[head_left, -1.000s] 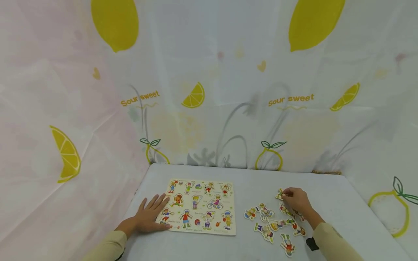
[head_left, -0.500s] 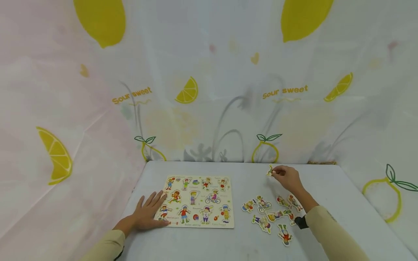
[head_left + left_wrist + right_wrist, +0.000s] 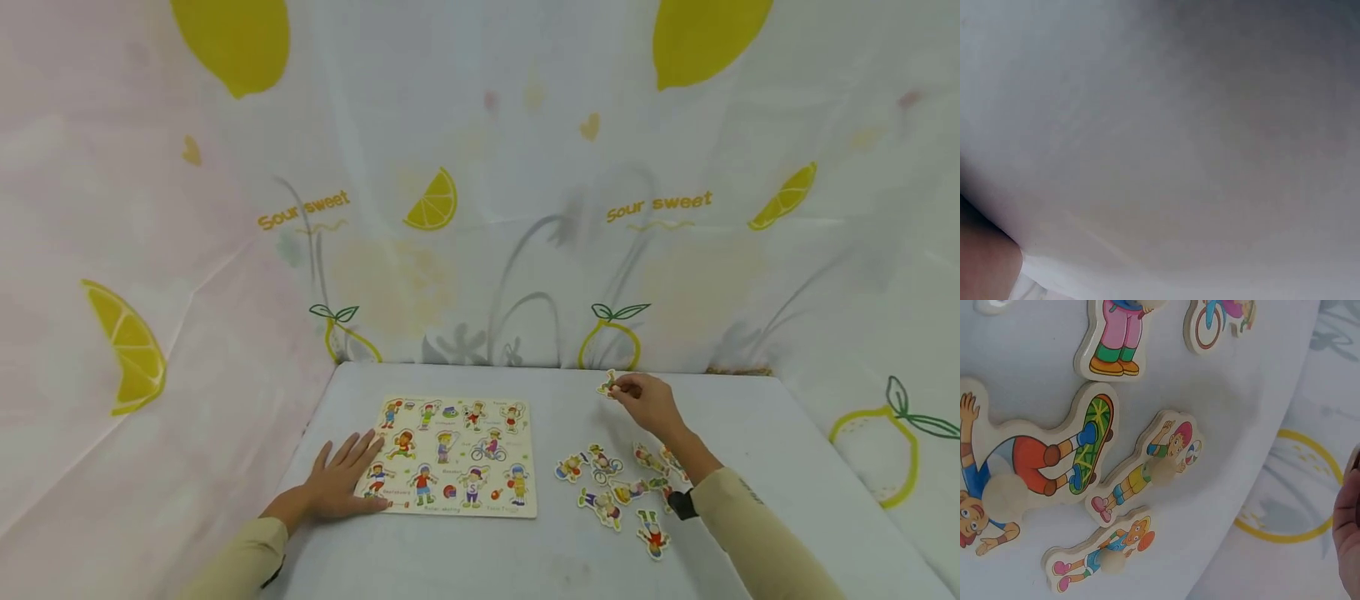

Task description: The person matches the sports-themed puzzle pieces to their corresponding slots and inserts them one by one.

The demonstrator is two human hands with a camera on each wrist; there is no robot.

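Note:
My right hand [image 3: 652, 406] pinches a small wooden puzzle piece [image 3: 606, 384] by its edge, held over the far part of the table. Most of that piece's picture is too small to make out. With fingers spread, my left hand [image 3: 341, 483] lies flat at the left edge of a cream puzzle board [image 3: 472, 507], fingertips and thumb on its border. Printed sports figures fill the board. In the right wrist view, a skateboarder piece [image 3: 1029, 456] and a ball-player piece [image 3: 1141, 481], each with a round wooden knob, lie below, while my right fingers [image 3: 1349, 531] show at the edge.
Several loose figure pieces [image 3: 600, 507] lie in a cluster right of the board, under my right forearm. A white cloth [image 3: 450, 567] covers the table. Lemon-printed fabric walls [image 3: 517, 250] stand behind it and at both sides. The left wrist view shows mostly blurred white cloth [image 3: 1147, 156].
My right hand has lifted the small puzzle piece from the cluster and carried it away from me and to the left. My left hand stays on the board's edge. The head view shifts slightly.

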